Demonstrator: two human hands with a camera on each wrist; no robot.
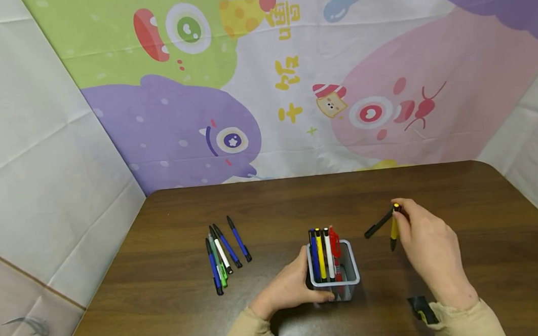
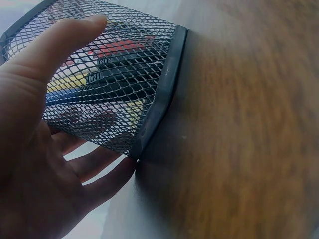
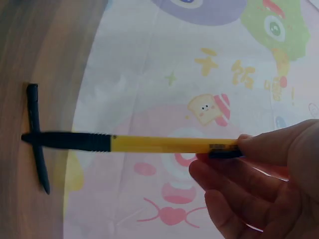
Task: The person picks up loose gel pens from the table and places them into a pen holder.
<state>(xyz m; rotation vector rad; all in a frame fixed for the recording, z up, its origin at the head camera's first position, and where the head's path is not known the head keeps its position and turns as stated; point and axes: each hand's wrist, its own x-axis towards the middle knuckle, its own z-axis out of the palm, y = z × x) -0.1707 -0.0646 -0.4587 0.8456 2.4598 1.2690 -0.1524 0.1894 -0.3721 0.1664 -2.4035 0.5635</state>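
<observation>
My left hand (image 1: 293, 286) grips a mesh pen holder (image 1: 356, 270), its thumb across the near side and fingers around the left. Inside the holder stand a blue pen (image 1: 315, 257), a yellow pen (image 1: 320, 251), a white pen (image 1: 329, 253) and a red pen (image 1: 335, 243). In the left wrist view the mesh wall (image 2: 124, 74) lies between thumb and fingers. My right hand (image 1: 430, 246) pinches another yellow pen (image 3: 159, 144) near its clip end, the black tip pointing down. Behind it a black pen (image 3: 40, 149) lies on the table.
To the left on the brown table (image 1: 174, 274) lies a loose group of several pens: blue pens (image 1: 227, 245), a white pen (image 1: 223, 256) and a green pen (image 1: 220, 269). A cartoon-printed cloth (image 1: 295, 151) hangs behind the table's far edge.
</observation>
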